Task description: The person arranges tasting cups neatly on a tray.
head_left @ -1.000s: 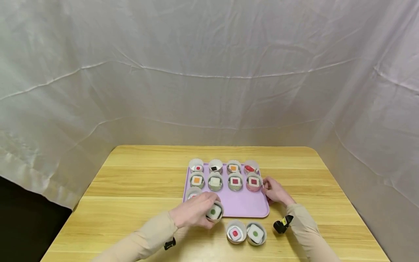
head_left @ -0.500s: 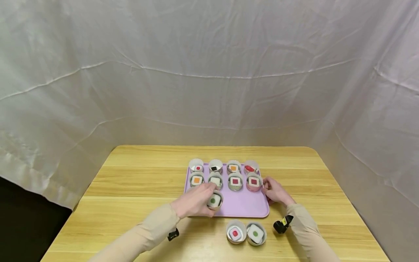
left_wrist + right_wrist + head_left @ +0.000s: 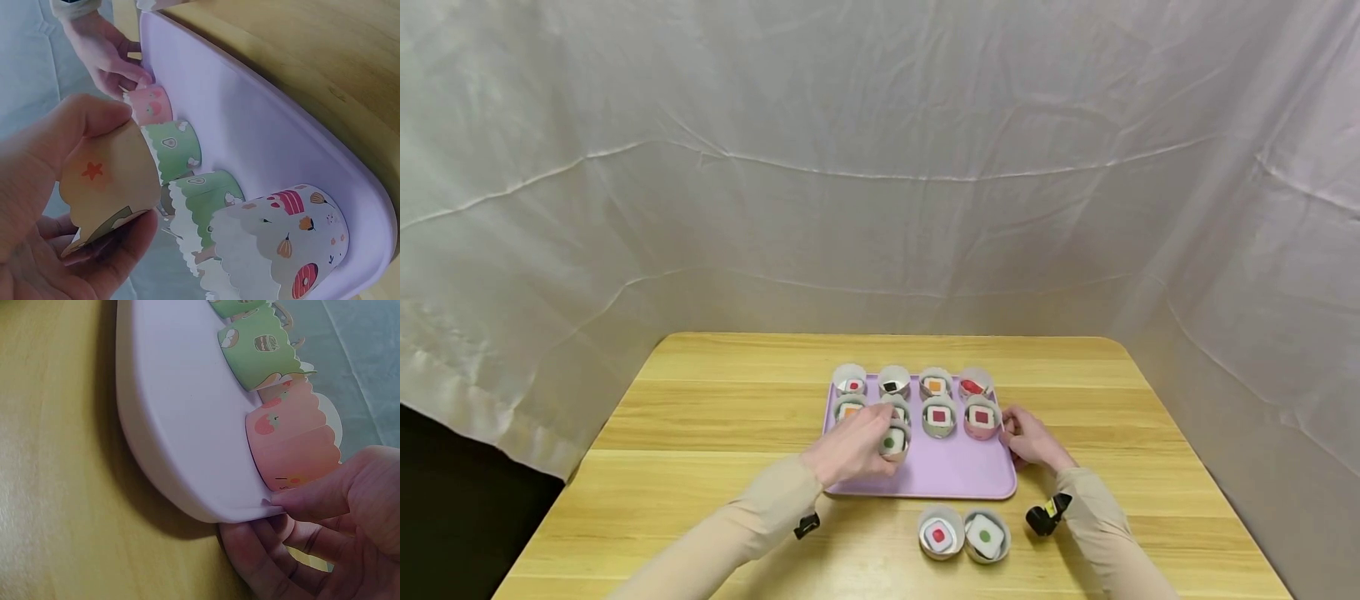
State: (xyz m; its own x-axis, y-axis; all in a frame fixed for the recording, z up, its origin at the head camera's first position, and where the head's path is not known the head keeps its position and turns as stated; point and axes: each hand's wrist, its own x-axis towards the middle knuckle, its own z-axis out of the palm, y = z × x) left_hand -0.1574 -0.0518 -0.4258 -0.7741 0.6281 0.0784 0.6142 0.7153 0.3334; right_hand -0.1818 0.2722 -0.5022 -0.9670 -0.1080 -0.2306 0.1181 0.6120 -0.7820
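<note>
My left hand (image 3: 850, 446) grips a paper cupcake cup (image 3: 893, 444) holding a white square piece with a green dot. In the left wrist view the cup's tan side (image 3: 112, 181) bears a red star, and thumb and fingers hold it over the lilac tray (image 3: 955, 475). On the tray's right rim, beside a pink cup (image 3: 290, 447), my right hand (image 3: 1033, 437) pinches the edge between thumb and fingers. Two rows of filled cups stand at the tray's back. A white printed cup (image 3: 281, 244) at the tray's left is hidden by my hand in the head view.
In front of the tray, on the wooden table (image 3: 715, 417), stand two more cups: one with a red-centred piece (image 3: 938, 536), one with a green-dotted piece (image 3: 985, 537). Pale curtains (image 3: 880, 208) hang behind and at the sides.
My left hand has carried the cup from the tray's front edge inward, away from me, towards the second row. My right hand stays at the rim.
</note>
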